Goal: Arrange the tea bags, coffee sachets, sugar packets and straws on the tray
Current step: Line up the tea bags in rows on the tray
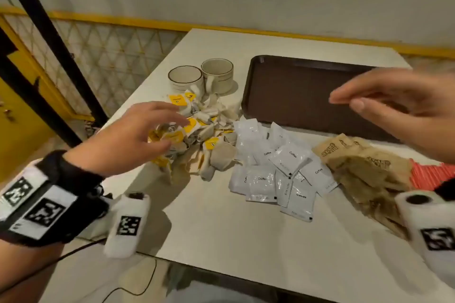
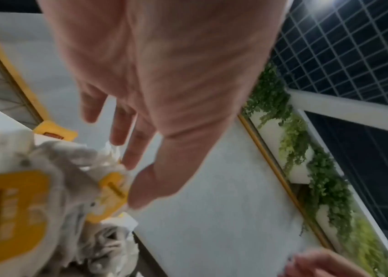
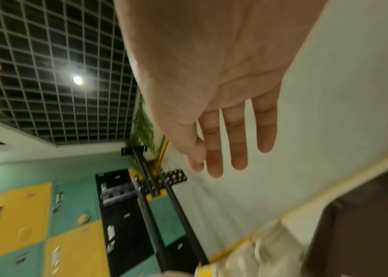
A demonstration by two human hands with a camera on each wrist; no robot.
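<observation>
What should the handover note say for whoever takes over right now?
Left hand: open, empty, over the tea bags.
Right hand: open, empty, above the tray.
Tray holds nothing visible.
On the table, in separate piles: tea bags, coffee sachets, sugar packets, red straws at the right edge.
Done: nothing.
Left: move all four groups onto the tray.

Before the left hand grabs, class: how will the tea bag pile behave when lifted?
The tea bags look crumpled and soft, so probably floppy and light. Their yellow tags seem tangled together, so several may lift at once, some dropping off.
</observation>
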